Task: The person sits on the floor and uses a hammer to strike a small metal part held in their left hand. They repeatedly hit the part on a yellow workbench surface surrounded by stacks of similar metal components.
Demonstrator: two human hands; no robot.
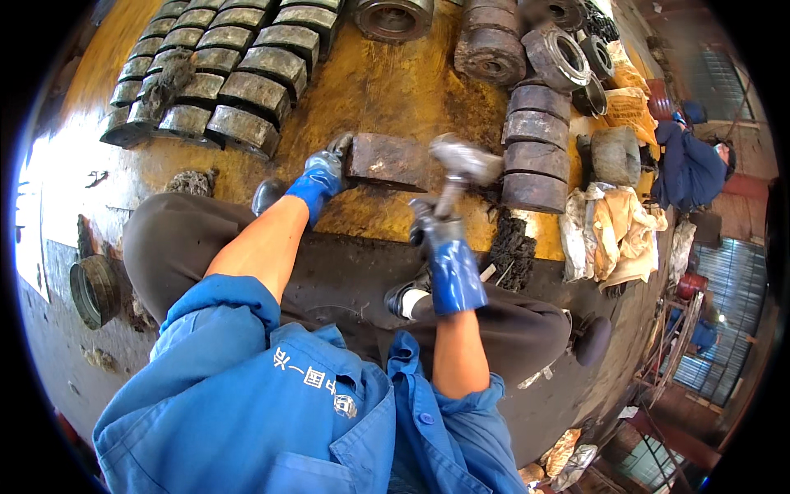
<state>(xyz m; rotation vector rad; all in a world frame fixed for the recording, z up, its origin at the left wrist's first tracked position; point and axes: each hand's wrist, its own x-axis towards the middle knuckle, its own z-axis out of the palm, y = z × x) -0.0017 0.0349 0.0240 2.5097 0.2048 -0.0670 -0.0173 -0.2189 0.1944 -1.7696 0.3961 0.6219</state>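
Note:
A thick, rusty, dark metal block [388,162], rather like a short curved segment, sits on the yellow, oil-stained surface in front of me. My left hand [326,169], in a blue glove with dark fingers, grips the block's left end. A hammer [467,160], blurred by motion, has its head raised just beside the block's right end. Round its short handle closes my right hand [440,237], gloved in the same blue. The gap between hammer head and block is hard to judge. My legs are folded on both sides of the workspace.
Rows of curved metal segments [247,95] stand at far left. On the right are stacked dark rings [535,152], bearing-like rings [557,56] and crumpled sacks [617,230]. A loose ring [95,291] lies at left. Another person [691,169] sits at far right.

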